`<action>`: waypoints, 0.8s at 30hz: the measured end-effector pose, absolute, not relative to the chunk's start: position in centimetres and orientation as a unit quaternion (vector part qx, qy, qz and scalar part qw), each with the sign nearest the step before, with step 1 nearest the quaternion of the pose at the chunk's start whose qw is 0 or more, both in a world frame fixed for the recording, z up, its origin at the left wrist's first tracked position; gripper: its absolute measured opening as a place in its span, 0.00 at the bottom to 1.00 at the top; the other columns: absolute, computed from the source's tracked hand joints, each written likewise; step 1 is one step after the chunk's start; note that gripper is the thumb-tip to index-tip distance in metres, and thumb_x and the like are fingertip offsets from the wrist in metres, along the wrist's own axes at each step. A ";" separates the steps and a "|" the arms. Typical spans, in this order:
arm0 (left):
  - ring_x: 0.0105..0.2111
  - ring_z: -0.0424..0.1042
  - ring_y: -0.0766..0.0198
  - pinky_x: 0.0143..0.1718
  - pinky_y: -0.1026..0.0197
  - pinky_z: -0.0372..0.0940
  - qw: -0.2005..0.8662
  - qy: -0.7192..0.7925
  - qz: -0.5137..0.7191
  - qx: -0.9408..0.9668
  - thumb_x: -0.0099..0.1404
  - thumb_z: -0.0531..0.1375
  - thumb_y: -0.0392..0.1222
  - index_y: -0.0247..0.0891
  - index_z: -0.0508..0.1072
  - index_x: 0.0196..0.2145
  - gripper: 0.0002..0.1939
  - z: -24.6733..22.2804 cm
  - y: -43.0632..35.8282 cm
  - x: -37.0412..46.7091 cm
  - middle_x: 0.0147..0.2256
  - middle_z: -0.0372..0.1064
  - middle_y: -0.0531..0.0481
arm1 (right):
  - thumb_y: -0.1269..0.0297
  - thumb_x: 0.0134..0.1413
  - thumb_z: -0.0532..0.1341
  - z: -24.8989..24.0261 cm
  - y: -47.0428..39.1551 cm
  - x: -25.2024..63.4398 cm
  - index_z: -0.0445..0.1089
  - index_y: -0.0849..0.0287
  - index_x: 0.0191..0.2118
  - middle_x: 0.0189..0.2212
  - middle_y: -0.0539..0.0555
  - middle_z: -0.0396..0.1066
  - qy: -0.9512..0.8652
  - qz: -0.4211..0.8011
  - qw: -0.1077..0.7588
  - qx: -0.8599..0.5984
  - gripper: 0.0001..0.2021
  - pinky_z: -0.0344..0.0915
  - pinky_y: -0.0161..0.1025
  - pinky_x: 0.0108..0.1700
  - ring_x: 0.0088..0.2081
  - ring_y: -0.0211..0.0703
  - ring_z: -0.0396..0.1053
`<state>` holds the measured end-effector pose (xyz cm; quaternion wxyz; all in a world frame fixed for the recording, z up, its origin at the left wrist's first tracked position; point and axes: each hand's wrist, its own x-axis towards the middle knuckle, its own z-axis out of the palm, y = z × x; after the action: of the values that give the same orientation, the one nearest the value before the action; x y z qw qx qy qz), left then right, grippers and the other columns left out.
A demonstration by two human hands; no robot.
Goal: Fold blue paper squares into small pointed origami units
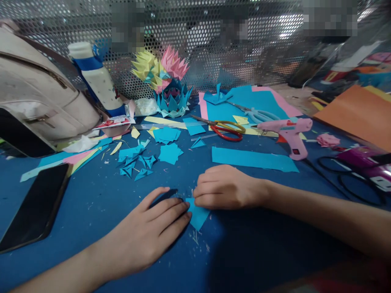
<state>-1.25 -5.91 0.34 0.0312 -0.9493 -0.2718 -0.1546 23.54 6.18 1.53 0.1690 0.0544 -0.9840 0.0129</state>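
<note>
A small blue paper piece [199, 218] lies on the blue tabletop between my hands, one pointed corner toward me. My left hand [155, 228] is stretched out low over the table, its fingertips resting on the left edge of the paper. Curled closed, my right hand [224, 188] is on the paper's upper right edge and covers part of it; its fingertips are mostly hidden. Beyond the hands are folded blue paper triangles [143, 174], stacks of cut blue paper squares [170, 153] and a long blue paper strip [255, 159].
Red-and-yellow-handled scissors [227, 130], blue-handled scissors [262, 115] and a pink glue gun [295, 132] with its cord lie beyond the right hand. Paper flowers [172, 95] stand at the back. At left are a phone [33, 207], a bottle [99, 81] and a bag [39, 81].
</note>
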 end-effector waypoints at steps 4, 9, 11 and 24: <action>0.56 0.66 0.53 0.68 0.43 0.41 0.036 -0.284 -0.151 -0.946 0.74 0.51 0.34 0.32 0.71 0.56 0.16 0.3 -6.0 -1.3 0.55 0.70 0.41 | 0.67 0.75 0.42 1.5 6.3 23.7 0.73 0.56 0.42 0.42 0.50 0.75 -0.986 0.023 0.159 0.050 0.21 0.58 0.39 0.36 0.40 0.36 0.68; 0.56 0.65 0.53 0.68 0.43 0.39 0.033 -0.294 -0.148 -0.944 0.74 0.51 0.35 0.33 0.70 0.56 0.16 0.3 -6.0 -1.3 0.55 0.69 0.41 | 0.67 0.75 0.40 1.6 6.2 23.7 0.73 0.56 0.42 0.44 0.50 0.76 -0.988 0.022 0.144 0.051 0.23 0.56 0.39 0.35 0.40 0.36 0.68; 0.56 0.65 0.53 0.68 0.44 0.39 0.031 -0.297 -0.150 -0.942 0.74 0.52 0.35 0.33 0.71 0.56 0.16 0.3 -6.0 -1.3 0.54 0.69 0.41 | 0.68 0.75 0.40 1.6 6.2 23.6 0.72 0.57 0.42 0.43 0.49 0.76 -0.987 0.021 0.149 0.051 0.23 0.55 0.39 0.34 0.39 0.36 0.69; 0.57 0.64 0.55 0.69 0.45 0.37 0.024 -0.300 -0.146 -0.942 0.74 0.49 0.35 0.33 0.70 0.56 0.17 0.8 -5.9 -1.1 0.55 0.70 0.44 | 0.70 0.73 0.45 1.6 6.1 23.6 0.72 0.58 0.41 0.42 0.50 0.76 -0.982 0.021 0.174 0.064 0.18 0.55 0.40 0.34 0.39 0.37 0.68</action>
<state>-1.14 -5.93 0.80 0.0237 -0.9423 -0.3003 -0.1461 23.63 6.14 1.57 0.1741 0.0640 -0.9824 0.0207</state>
